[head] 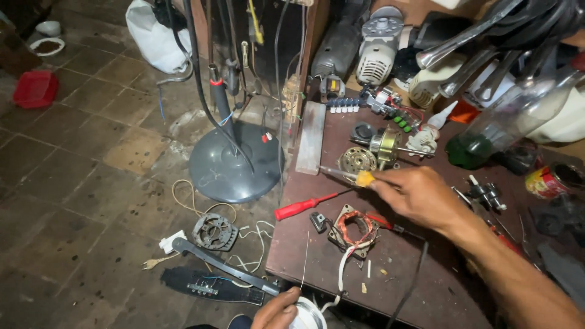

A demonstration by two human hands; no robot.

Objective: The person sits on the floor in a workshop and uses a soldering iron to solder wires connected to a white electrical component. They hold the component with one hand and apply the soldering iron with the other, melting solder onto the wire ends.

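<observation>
A soldering iron [356,176], yellow-collared with a slim metal tip, is pinched in the right hand [417,195] above a scuffed brown workbench [414,280], beside a copper-wound motor stator [353,228] and a red-handled screwdriver [304,206]. The left hand [277,311] curls closed around a shiny solder spool [309,314] at the bench's near edge. A clear bottle [506,125] lying at right holds green liquid.

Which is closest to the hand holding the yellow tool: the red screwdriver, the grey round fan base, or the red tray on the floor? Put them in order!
Measured from the right hand in the head view:
1. Red screwdriver, on the bench just left of the hand.
2. Grey round fan base, on the floor past the bench edge.
3. Red tray, far left on the floor tiles.
</observation>
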